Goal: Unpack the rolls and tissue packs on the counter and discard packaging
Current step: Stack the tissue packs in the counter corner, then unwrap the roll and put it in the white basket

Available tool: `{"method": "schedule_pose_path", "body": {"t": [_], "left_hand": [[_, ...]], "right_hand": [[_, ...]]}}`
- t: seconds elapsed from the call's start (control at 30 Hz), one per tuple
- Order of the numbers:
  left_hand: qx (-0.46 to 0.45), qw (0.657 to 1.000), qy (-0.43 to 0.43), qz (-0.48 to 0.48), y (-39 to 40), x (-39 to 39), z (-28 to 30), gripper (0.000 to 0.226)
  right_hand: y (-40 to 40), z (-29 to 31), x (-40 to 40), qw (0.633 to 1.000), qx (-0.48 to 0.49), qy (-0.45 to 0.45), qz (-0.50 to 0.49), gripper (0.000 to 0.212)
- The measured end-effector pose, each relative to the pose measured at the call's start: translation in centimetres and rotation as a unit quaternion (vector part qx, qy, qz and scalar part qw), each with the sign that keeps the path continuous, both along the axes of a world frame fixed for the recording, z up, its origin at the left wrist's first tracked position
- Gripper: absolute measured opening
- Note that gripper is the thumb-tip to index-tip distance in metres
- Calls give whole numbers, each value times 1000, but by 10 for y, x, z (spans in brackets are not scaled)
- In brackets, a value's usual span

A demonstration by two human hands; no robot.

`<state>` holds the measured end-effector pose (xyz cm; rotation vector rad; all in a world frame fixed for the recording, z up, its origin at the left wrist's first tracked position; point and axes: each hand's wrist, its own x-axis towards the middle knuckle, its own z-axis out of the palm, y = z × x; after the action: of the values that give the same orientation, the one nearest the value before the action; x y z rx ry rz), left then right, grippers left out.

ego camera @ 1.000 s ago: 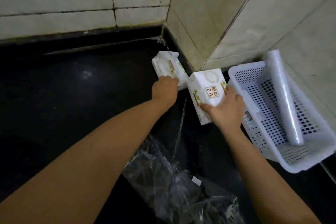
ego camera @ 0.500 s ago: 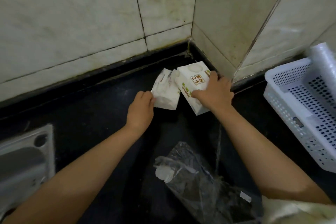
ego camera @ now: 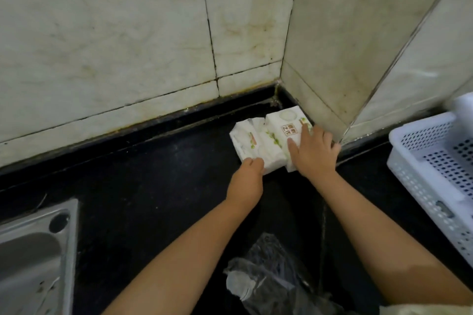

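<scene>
Two white tissue packs with green leaf print lie side by side on the black counter (ego camera: 153,186), tucked into the tiled wall corner. My right hand (ego camera: 313,155) rests flat on the right tissue pack (ego camera: 284,126), fingers spread over its near end. My left hand (ego camera: 247,178) touches the near edge of the left tissue pack (ego camera: 247,142) with curled fingers. Crumpled clear plastic packaging (ego camera: 268,279) lies on the counter between my forearms, close to me.
A white perforated plastic basket (ego camera: 422,161) stands at the right edge, close to the wall. A steel sink (ego camera: 33,258) occupies the lower left. Tiled walls (ego camera: 128,46) close off the back and the right of the corner.
Both hands pushed the two tissue packs back and together into the wall corner. The view shifted left, so the basket slid to the right edge and the sink came into view.
</scene>
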<state>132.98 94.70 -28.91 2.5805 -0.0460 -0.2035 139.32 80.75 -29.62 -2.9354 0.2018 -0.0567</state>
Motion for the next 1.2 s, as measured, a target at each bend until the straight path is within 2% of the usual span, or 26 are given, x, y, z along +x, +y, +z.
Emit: {"method": "schedule_pose_path", "body": {"t": [0.1, 0.2, 0.27, 0.37, 0.47, 0.53, 0.63, 0.8, 0.9, 1.07, 1.2], "left_hand": [[29, 997, 40, -57, -6, -3, -4, 18], [56, 994, 59, -67, -6, -4, 1, 32], [76, 992, 87, -59, -3, -6, 14, 16], [147, 981, 115, -43, -7, -15, 42, 30], [220, 965, 60, -132, -30, -54, 81, 34], [264, 936, -18, -234, -54, -97, 104, 34], [268, 896, -111, -336, -86, -175, 128, 39], [277, 826, -178, -459, -130, -297, 135, 42], [265, 773, -184, -546, -171, -376, 135, 39], [183, 720, -155, -651, -223, -523, 124, 39], [180, 668, -139, -709, -254, -619, 108, 39]], "right_hand": [[-16, 3, -16, 998, -21, -10, 53, 53], [-32, 12, -43, 996, -13, 18, 81, 49], [-42, 26, -62, 996, -8, 39, 84, 47], [-53, 57, -101, 995, -12, 87, 55, 51], [-62, 91, -151, 997, -34, 70, 17, 53], [-66, 115, -197, 997, -48, 50, -23, 55], [-80, 144, -285, 992, -61, 31, -106, 58], [-127, 172, -461, 968, -78, 43, -235, 53], [-144, 177, -573, 942, -58, 47, -327, 52], [-155, 175, -743, 890, -14, 92, -446, 46], [-163, 176, -856, 847, 7, 87, -525, 46]]}}
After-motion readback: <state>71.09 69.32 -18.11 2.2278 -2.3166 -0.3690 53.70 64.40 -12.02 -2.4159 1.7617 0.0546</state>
